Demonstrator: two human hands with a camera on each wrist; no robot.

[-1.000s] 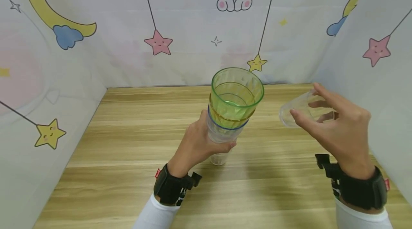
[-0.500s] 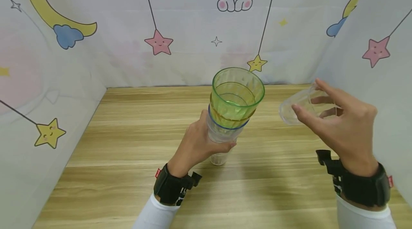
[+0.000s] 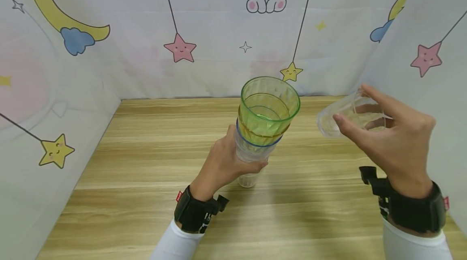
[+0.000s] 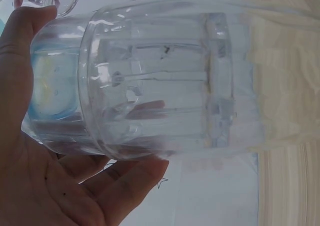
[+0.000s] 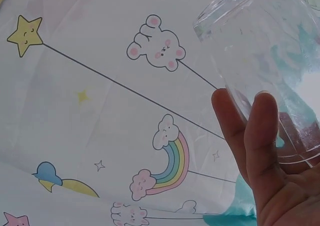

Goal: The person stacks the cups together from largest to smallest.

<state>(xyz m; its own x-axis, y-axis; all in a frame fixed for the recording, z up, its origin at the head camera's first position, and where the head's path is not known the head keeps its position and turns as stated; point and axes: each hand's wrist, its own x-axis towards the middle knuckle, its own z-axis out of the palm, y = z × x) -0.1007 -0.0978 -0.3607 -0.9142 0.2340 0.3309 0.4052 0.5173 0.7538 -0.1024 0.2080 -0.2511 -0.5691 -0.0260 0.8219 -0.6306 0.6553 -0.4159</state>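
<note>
Near the middle of the head view, my left hand (image 3: 228, 156) grips a stack of nested clear plastic cups (image 3: 268, 124). The rims showing are green on top, then amber, then blue, above clear cups. In the left wrist view, fingers and thumb wrap the clear lower part of the stack (image 4: 160, 85). The stack's clear lower end reaches down below the hand, seemingly toward the table. Off to the right and raised, my right hand (image 3: 397, 142) holds a single clear cup (image 3: 337, 116) tilted sideways, its base pointing left. The right wrist view shows this clear cup (image 5: 265, 60) against the fingers.
Beneath both hands lies a wood-grain tabletop (image 3: 146, 179). White printed cloth (image 3: 215, 75) with stars, moons and bears stands behind it and on both sides. The right hand is close to the right side cloth (image 3: 445, 102).
My right hand has shifted slightly up and to the right with the clear cup, which is still tilted. The left hand and the stack have stayed nearly in place.
</note>
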